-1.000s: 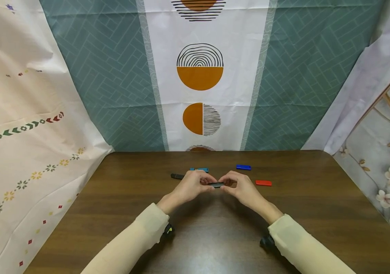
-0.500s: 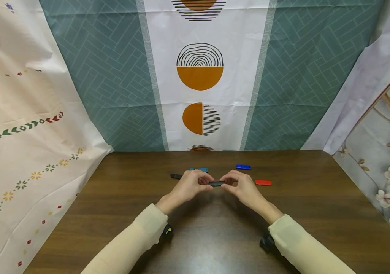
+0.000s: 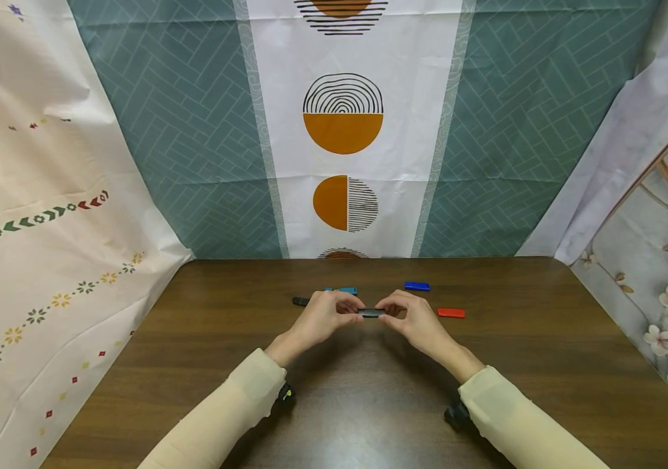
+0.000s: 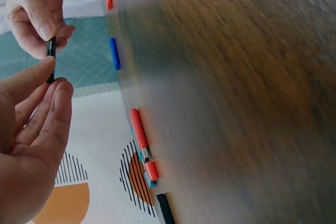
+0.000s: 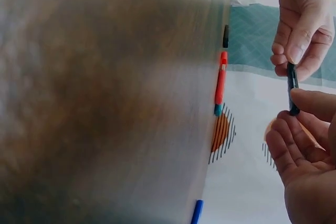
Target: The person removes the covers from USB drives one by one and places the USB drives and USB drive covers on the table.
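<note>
Two-handed hold on a small dark stick, described from near to far. Nearest are the pale left sleeve (image 3: 219, 413) and right sleeve (image 3: 524, 417), each with a dark strapped device beneath the wrist. Beyond them, the left hand (image 3: 319, 318) pinches one end of the dark stick (image 3: 371, 313) between thumb and fingers; the right hand (image 3: 415, 319) pinches the opposite end in the same way. The stick lies crosswise between the two hands, raised off the brown table (image 3: 363, 404), its middle exposed.

For sound handling, both pinches are best kept at the ends and in one line, so that any push or pull runs along the stick's length and does not bend it. Light, equal pressure should suffice; a slim, smooth body such as this could slip or twist under an uneven squeeze. Staying low over the table would shorten any drop.

Past the hands, a red stick (image 3: 451, 313) lies to the right and a black stick (image 3: 300, 301) to the left. The left wrist view adds a red piece with a metal band (image 4: 138, 129), overlapping a teal stick (image 3: 349, 291). A blue stick (image 3: 417, 286) lies near the table's far edge; patterned cloth (image 3: 193, 130) hangs behind.
</note>
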